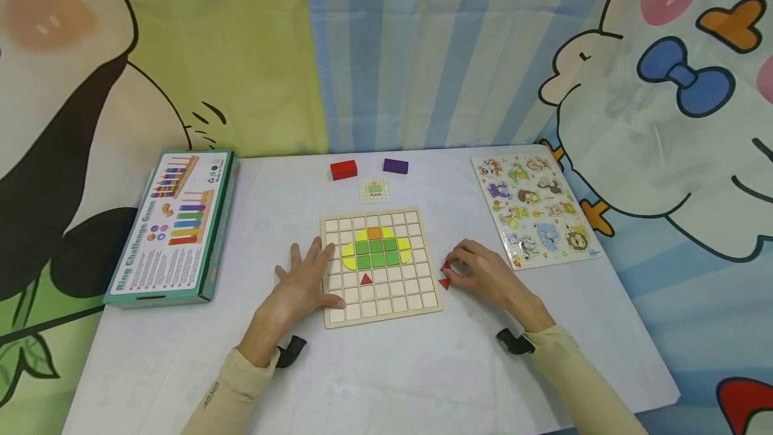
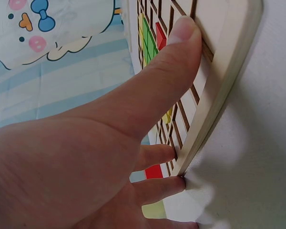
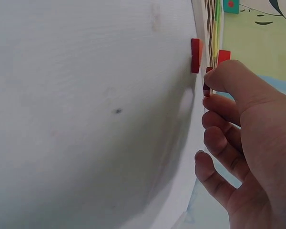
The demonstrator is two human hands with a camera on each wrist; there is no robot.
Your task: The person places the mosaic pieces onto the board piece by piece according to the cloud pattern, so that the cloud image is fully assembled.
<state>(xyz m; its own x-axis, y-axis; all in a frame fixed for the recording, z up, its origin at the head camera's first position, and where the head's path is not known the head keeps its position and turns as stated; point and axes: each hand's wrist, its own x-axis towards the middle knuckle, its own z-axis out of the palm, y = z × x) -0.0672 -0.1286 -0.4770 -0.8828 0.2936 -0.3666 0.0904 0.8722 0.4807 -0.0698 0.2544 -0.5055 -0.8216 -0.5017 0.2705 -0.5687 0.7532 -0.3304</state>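
A wooden grid board (image 1: 398, 287) lies on the white table, bearing green squares (image 1: 377, 254), yellow rounded pieces (image 1: 349, 256), an orange square (image 1: 374, 233) and one red triangle (image 1: 366, 279). My left hand (image 1: 302, 285) rests on the board's left side with fingers spread. Its thumb lies on the lower left corner in the left wrist view. Right of the board, my right hand (image 1: 486, 275) pinches a red triangle piece (image 3: 207, 86) between thumb and index finger. Another red triangle piece (image 1: 445, 283) sits on the table beside the board's right edge.
Behind the board are a small pattern card (image 1: 375, 190), a red block (image 1: 343, 170) and a purple block (image 1: 395, 166). A green-edged game box (image 1: 169, 227) stands at left. An animal picture board (image 1: 537, 207) lies at right. A cartoon-printed curtain (image 1: 423, 52) hangs behind the table.
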